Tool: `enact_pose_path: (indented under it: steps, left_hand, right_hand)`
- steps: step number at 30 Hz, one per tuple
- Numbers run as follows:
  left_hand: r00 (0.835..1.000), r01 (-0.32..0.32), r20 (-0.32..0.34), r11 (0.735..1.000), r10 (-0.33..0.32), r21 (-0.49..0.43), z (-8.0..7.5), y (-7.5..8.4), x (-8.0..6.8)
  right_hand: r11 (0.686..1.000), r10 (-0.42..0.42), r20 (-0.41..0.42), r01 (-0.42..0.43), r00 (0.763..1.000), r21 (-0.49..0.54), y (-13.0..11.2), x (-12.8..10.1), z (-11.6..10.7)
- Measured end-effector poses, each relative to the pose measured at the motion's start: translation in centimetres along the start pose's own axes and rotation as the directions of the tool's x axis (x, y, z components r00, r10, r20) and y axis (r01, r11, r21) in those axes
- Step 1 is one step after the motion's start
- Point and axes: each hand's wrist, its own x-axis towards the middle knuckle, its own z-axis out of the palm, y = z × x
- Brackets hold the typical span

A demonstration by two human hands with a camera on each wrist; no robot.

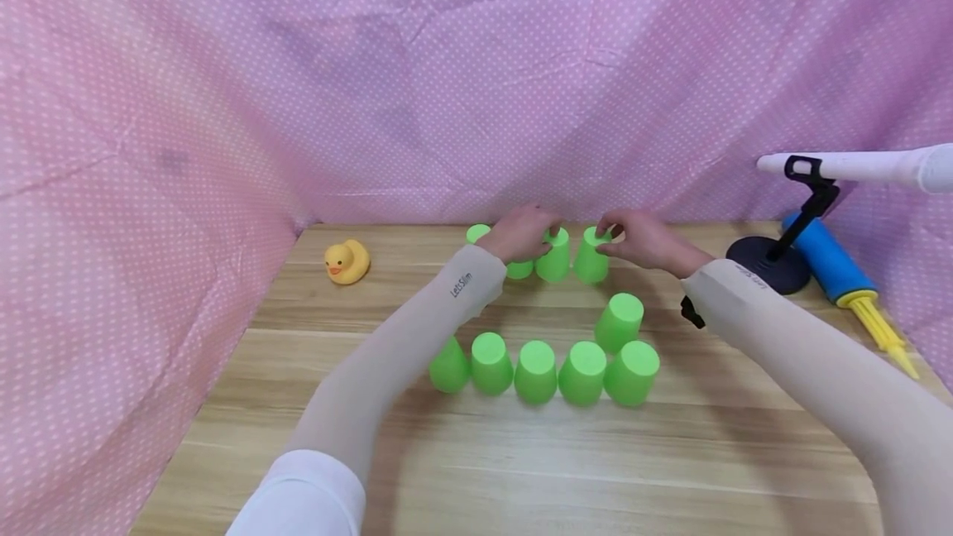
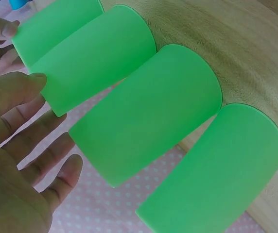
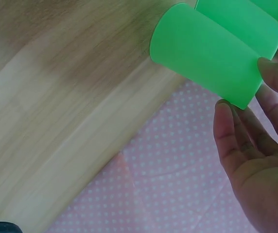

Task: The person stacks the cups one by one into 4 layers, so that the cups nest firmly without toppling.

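Two cups (image 1: 554,264), pinched near their tops, one by my left hand (image 1: 521,234), one by my right hand (image 1: 646,240), stand near the bench's (image 1: 566,470) rear edge, where a sideways tug might topple the adjoining cup (image 1: 519,270).

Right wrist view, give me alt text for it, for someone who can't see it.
A person's right grip holds the narrow end of a green cup. More green cups stand beside it on a wooden table, and a pink cloth with white dots shows beyond the table's edge.
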Motion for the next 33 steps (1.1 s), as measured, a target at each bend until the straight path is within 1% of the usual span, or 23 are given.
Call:
enact_pose_path:
  steps: [3, 6, 9, 12, 15, 16, 18, 19, 23, 25, 27, 30, 31, 33]
  left_hand:
    - [1.000, 0.002, 0.009, 1.000, -0.002, 0.004, -0.1, 0.0, 0.0]
    - [1.000, -0.001, 0.017, 1.000, 0.001, 0.012, -0.2, 0.2, 0.0]
    - [1.000, 0.003, 0.020, 1.000, -0.003, 0.000, -0.5, 0.2, -0.3]
    - [1.000, 0.001, 0.029, 0.999, 0.000, -0.037, -1.4, -0.1, -0.7]
    - [1.000, -0.027, 0.007, 0.996, 0.028, -0.084, -2.7, -0.7, -1.9]
    - [0.999, -0.042, -0.007, 0.994, 0.041, -0.105, -3.1, -0.9, -2.4]
    - [0.997, -0.072, -0.047, 0.991, 0.067, -0.115, -4.0, -1.1, -3.7]
    - [0.993, -0.098, -0.076, 0.989, 0.090, -0.108, -4.4, -1.3, -4.3]
    - [0.979, -0.145, -0.155, 0.986, 0.131, -0.082, -5.9, -1.7, -7.4]
    - [0.969, -0.175, -0.192, 0.981, 0.155, -0.089, -6.3, -1.9, -9.0]
    - [0.955, -0.207, -0.235, 0.973, 0.179, -0.099, -6.6, -2.0, -10.8]
    - [0.928, -0.259, -0.296, 0.962, 0.225, -0.080, -6.5, -2.1, -13.4]
    - [0.922, -0.266, -0.309, 0.961, 0.231, -0.074, -6.3, -2.1, -14.2]
    - [0.917, -0.269, -0.321, 0.961, 0.237, -0.061, -5.9, -2.0, -15.9]
  right_hand:
    - [1.000, 0.019, 0.013, -0.019, 1.000, -0.001, -0.2, 0.3, 0.0]
    - [1.000, 0.014, 0.031, -0.014, 0.999, -0.018, -0.4, 0.4, -0.1]
    - [1.000, 0.016, 0.046, -0.014, 0.999, -0.027, -0.6, 0.2, -0.2]
    - [1.000, -0.001, 0.035, 0.001, 0.999, -0.004, -1.0, -0.4, -0.6]
    - [0.999, -0.030, 0.012, 0.029, 0.999, 0.027, -1.6, -1.4, -1.3]
    - [0.998, -0.047, 0.002, 0.046, 0.999, 0.032, -1.7, -1.8, -1.5]
    - [0.997, -0.073, -0.011, 0.073, 0.997, 0.038, -2.0, -2.6, -1.9]
    - [0.995, -0.090, -0.022, 0.091, 0.996, 0.033, -2.1, -3.0, -2.1]
    - [0.984, -0.178, -0.068, 0.178, 0.982, -0.017, -2.8, -4.8, -2.6]
    - [0.974, -0.224, -0.087, 0.220, 0.971, -0.054, -3.2, -5.8, -2.7]
    - [0.961, -0.270, -0.103, 0.261, 0.957, -0.089, -3.6, -6.8, -2.8]
    - [0.936, -0.339, -0.118, 0.323, 0.933, -0.140, -4.3, -8.2, -2.6]
    - [0.926, -0.364, -0.123, 0.344, 0.923, -0.158, -4.4, -8.6, -2.5]
    - [0.905, -0.411, -0.129, 0.387, 0.902, -0.178, -4.7, -9.2, -2.2]
